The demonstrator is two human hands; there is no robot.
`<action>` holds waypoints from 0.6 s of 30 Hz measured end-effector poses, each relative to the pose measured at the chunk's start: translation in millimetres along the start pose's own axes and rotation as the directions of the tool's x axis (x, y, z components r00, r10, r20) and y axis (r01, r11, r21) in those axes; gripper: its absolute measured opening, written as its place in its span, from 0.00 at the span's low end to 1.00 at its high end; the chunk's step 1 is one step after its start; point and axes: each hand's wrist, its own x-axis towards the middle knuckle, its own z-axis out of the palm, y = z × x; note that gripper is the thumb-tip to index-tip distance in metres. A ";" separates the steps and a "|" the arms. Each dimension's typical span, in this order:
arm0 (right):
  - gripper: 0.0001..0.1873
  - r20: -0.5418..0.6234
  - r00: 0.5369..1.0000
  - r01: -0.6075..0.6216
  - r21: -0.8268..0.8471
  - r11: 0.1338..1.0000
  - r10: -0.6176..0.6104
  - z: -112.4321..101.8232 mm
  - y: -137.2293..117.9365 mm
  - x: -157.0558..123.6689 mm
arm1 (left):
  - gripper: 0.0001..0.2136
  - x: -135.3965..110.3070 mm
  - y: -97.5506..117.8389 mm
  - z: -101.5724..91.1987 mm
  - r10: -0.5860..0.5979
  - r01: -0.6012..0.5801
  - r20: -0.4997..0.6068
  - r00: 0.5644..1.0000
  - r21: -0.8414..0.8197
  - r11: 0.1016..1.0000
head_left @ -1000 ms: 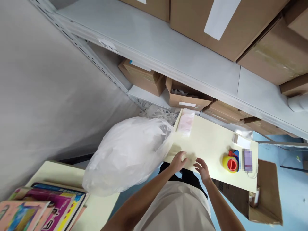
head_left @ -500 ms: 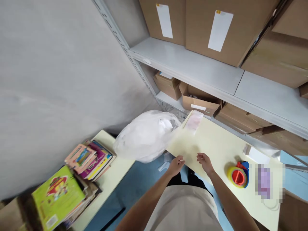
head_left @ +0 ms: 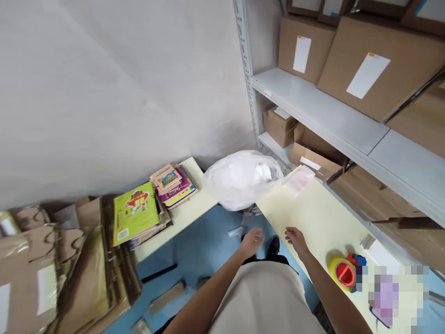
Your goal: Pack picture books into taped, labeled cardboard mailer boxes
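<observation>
My left hand (head_left: 251, 241) hangs just off the near edge of the pale yellow table (head_left: 323, 218), over the blue floor, fingers loosely curled with nothing visible in them. My right hand (head_left: 295, 239) rests at the table's near edge, fingers slightly spread and holding nothing. A clear packet with pink print (head_left: 298, 180) lies at the table's far end. A yellow tape dispenser with a red core (head_left: 343, 272) sits to the right of my right hand.
A full white plastic bag (head_left: 241, 178) sits between the two tables. A stack of colourful books (head_left: 153, 204) lies on the left table, brown paper bags (head_left: 52, 273) beside it. Grey metal shelving (head_left: 330, 120) with cardboard boxes (head_left: 368, 69) runs along the right.
The view has swung left, bringing the book stack and paper bags into sight. My left hand has slid off the table edge; my right hand stays at the edge.
</observation>
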 end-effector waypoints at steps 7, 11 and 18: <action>0.19 -0.005 1.000 0.024 -0.042 0.999 -0.024 36.3 -14.3 -3.0 | 0.16 -3.8 -20.3 -26.7 0.069 -0.069 -0.008 0.998 -0.111 0.991; 0.19 -0.038 0.999 0.027 -0.028 0.999 -0.028 60.8 -16.2 -10.6 | 0.17 1.2 -22.9 -43.9 0.129 -0.125 0.019 0.991 -0.138 0.982; 0.21 -0.060 0.997 0.052 -0.063 0.997 -0.056 96.4 -22.6 -24.8 | 0.19 12.6 -33.2 -82.8 0.179 -0.170 0.032 0.983 -0.194 0.966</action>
